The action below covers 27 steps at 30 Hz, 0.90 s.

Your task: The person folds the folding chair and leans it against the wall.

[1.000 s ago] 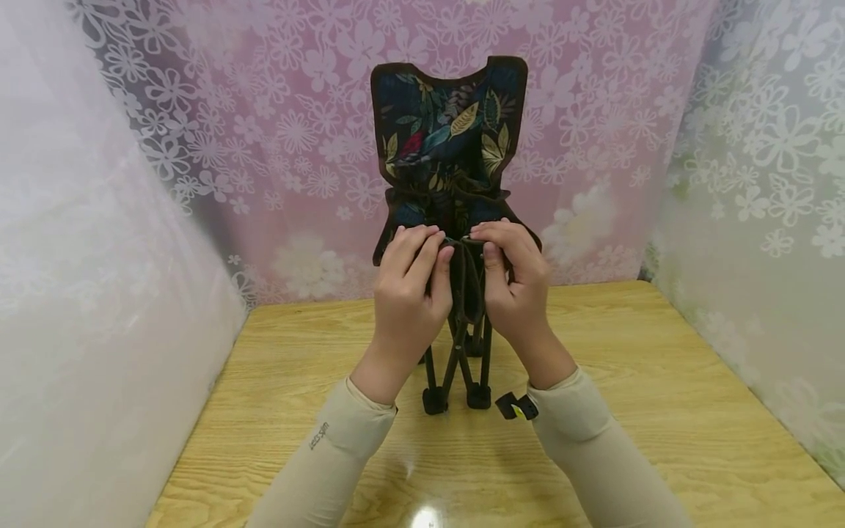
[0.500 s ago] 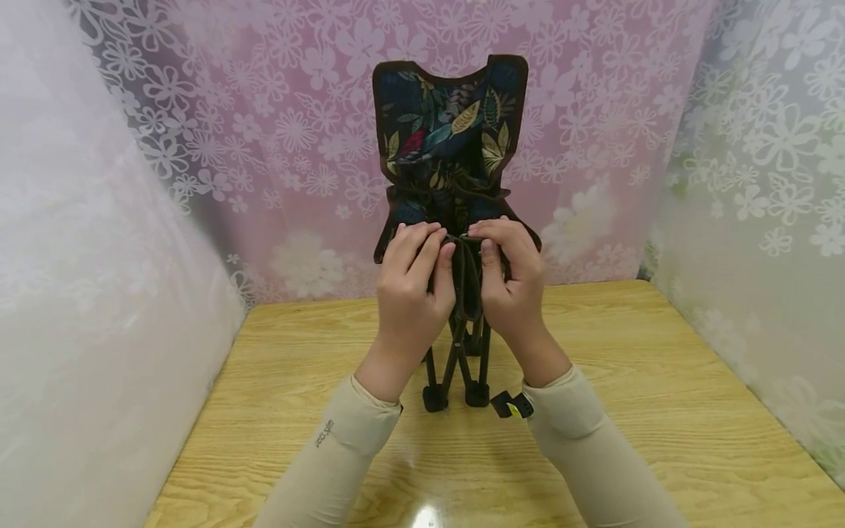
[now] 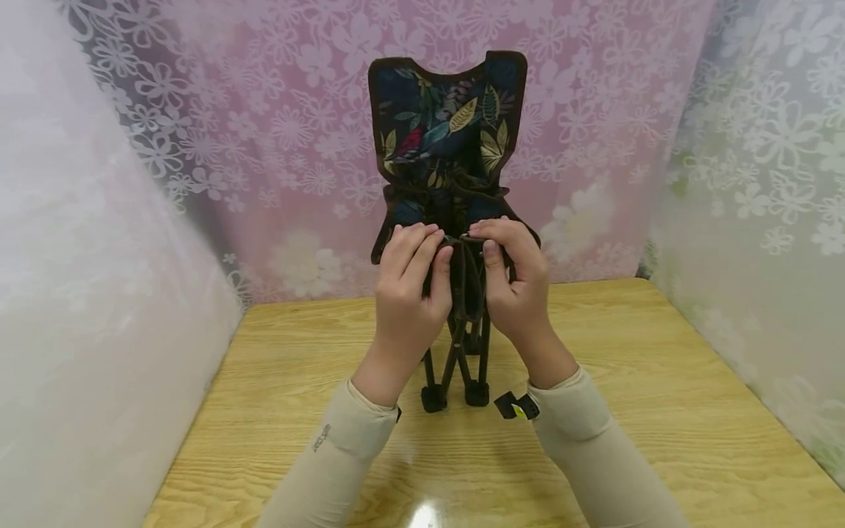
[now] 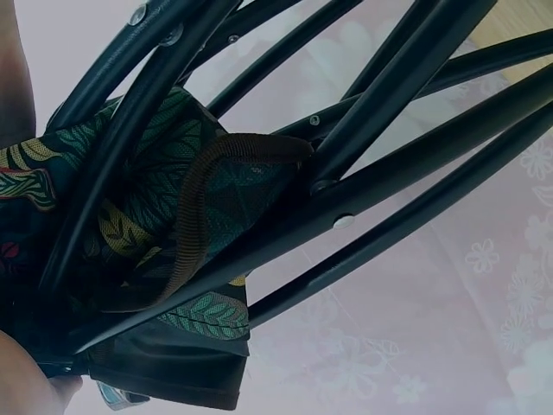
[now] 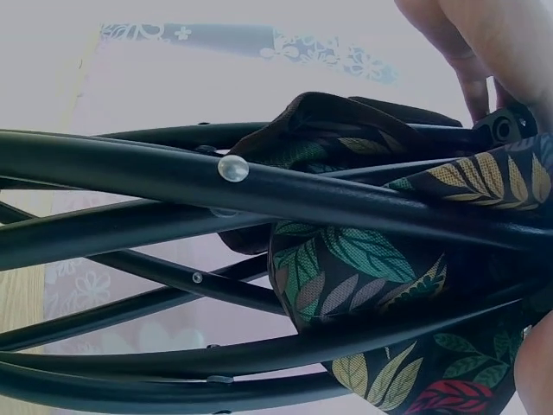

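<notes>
A small folding chair (image 3: 449, 110) with dark leaf-print fabric and brown edging stands partly folded, its backrest facing me. My left hand (image 3: 411, 282) grips the seat's front left corner, fingers over the top and thumb on the near side. The front right corner is held the same way by my right hand (image 3: 518, 282). Between the hands the seat fabric (image 3: 469, 286) sags in a narrow fold. Crossed black tube legs (image 4: 371, 199) with silver rivets fill the left wrist view; the right wrist view shows printed fabric (image 5: 354, 259) bunched among the tubes. My palms hide the gripped corners.
The chair's black feet (image 3: 433, 398) stand on a wood-grain table (image 3: 297, 352). A pink flowered backdrop (image 3: 297, 147) hangs close behind the chair. Pale sheets (image 3: 119, 257) rise along both sides of the table. A black strap (image 3: 517, 406) sticks out at my right cuff.
Both hands keep the same hold on the seat corners. They come slightly closer together, then part slightly again. The chair stays in place and about as folded as before.
</notes>
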{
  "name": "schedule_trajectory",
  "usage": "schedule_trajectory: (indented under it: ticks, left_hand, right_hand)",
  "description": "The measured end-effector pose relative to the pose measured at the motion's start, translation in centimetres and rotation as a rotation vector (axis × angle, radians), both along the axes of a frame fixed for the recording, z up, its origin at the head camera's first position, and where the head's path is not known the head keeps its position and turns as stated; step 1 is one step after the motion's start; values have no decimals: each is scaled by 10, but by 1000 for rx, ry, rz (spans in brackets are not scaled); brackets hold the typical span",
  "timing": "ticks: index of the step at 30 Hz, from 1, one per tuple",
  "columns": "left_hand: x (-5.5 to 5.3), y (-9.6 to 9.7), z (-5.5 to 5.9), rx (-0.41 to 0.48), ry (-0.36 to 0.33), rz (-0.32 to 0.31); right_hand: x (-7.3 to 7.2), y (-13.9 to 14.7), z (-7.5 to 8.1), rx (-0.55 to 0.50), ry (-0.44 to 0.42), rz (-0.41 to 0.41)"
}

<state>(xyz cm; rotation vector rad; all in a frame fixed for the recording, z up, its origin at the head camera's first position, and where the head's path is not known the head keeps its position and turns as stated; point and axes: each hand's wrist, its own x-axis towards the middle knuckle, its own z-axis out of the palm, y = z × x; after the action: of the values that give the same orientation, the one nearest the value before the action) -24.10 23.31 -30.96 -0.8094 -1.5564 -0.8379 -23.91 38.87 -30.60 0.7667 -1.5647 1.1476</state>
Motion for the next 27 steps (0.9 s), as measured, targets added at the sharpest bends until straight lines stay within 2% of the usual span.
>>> schedule_trajectory:
  ticks: [12, 27]
  left_hand:
    - [2, 0, 2, 17, -1, -14]
    - [2, -2, -1, 21, -16, -27]
  right_hand:
    - [0, 2, 3, -2, 13, 25]
    - [2, 3, -1, 2, -1, 25]
